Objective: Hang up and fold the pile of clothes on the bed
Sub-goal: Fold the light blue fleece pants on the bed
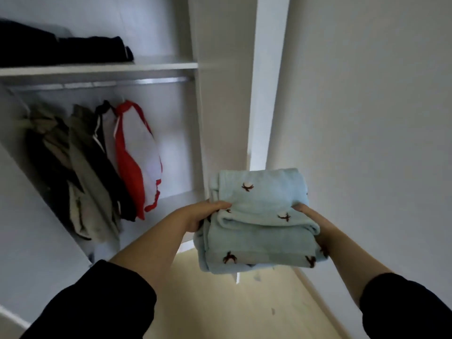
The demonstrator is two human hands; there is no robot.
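Two hands carry one folded blue garment (259,223) in mid-air, with the bundle clamped between them. Left hand (203,215): thumb pressed on the top layer, the other fingers hidden under the bundle. Right hand (309,216): fingers (302,207) pinch the opposite edge, and the fabric covers the rest of the hand. The fabric's visible marking is a repeated dark brown bird-like motif. An open wardrobe (225,94) stands left of and beyond the left fingers. Hanging clothes, including a red-and-white garment (137,155), are on the rail (122,83). Folded dark clothes (61,50) lie on the shelf (97,69) above it. The floor (220,302) is below both hands.
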